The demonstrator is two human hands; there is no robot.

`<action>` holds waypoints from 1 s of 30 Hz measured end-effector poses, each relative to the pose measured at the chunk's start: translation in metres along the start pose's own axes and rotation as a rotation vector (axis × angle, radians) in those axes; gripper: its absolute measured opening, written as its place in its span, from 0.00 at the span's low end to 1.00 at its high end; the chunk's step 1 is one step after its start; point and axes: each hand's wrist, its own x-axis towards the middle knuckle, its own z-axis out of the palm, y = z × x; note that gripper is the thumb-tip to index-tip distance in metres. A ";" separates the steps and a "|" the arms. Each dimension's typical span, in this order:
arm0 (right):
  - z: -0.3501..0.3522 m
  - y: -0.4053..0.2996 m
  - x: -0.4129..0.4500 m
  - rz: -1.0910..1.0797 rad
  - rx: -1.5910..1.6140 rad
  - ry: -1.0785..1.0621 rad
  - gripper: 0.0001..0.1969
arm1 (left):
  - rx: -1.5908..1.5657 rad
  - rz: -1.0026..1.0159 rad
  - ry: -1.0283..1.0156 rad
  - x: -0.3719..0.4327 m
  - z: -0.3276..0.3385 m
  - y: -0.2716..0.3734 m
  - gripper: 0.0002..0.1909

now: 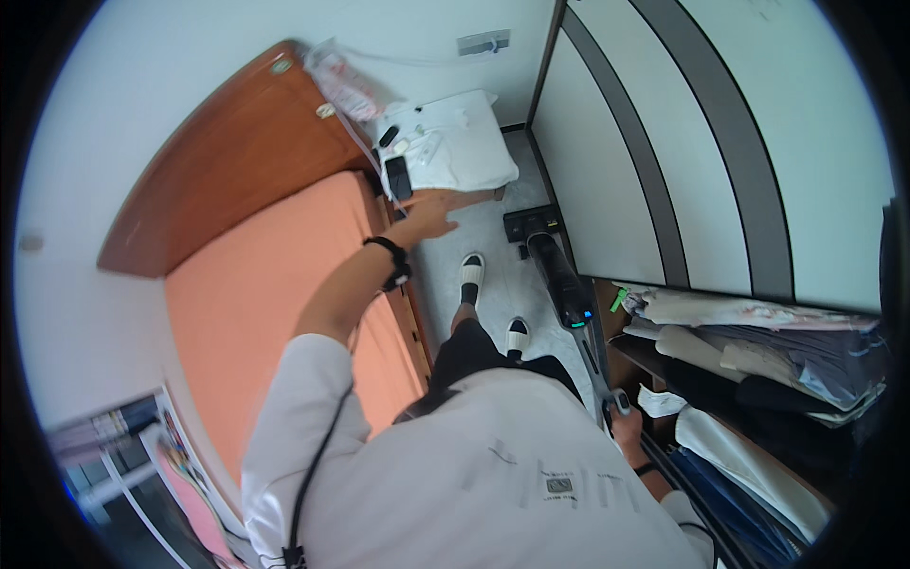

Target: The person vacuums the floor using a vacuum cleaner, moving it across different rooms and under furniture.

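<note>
My right hand [625, 432] is closed around the grey handle of a cordless stick vacuum cleaner [561, 277]. Its black floor head [532, 223] rests on the grey floor beside the wardrobe, with small blue and green lights lit on the body. My left hand [429, 217] reaches to the wooden front edge of a bedside table [455, 200]; whether its fingers grip that edge is unclear. Over the tabletop lies a white cloth [476, 153]. On it are a black smartphone [399, 178], a small black object [388, 136] and several small white items.
To the left stands a bed with an orange sheet [284, 299] and a wooden headboard [242, 163]. White wardrobe doors [604, 156] rise on the right, near shelves of folded clothes [768, 355]. A cable runs from a wall socket [483, 43] behind a plastic bag [345, 82].
</note>
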 end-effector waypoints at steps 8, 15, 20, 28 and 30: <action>-0.021 -0.058 -0.019 0.219 -0.065 -0.015 0.08 | 0.001 -0.014 -0.140 0.264 0.119 -0.039 0.40; -0.046 -0.126 -0.005 0.452 -0.044 -0.033 0.03 | 0.427 0.147 -0.330 0.355 0.143 -0.070 0.41; -0.050 -0.122 0.006 0.384 -0.056 0.025 0.05 | 0.419 0.240 -0.314 0.360 0.141 -0.091 0.42; -0.047 -0.156 0.022 0.396 -0.050 0.011 0.07 | 0.439 0.212 -0.389 0.353 0.130 -0.093 0.43; -0.039 -0.159 0.032 0.402 -0.021 0.013 0.08 | 0.441 0.212 -0.408 0.356 0.126 -0.093 0.43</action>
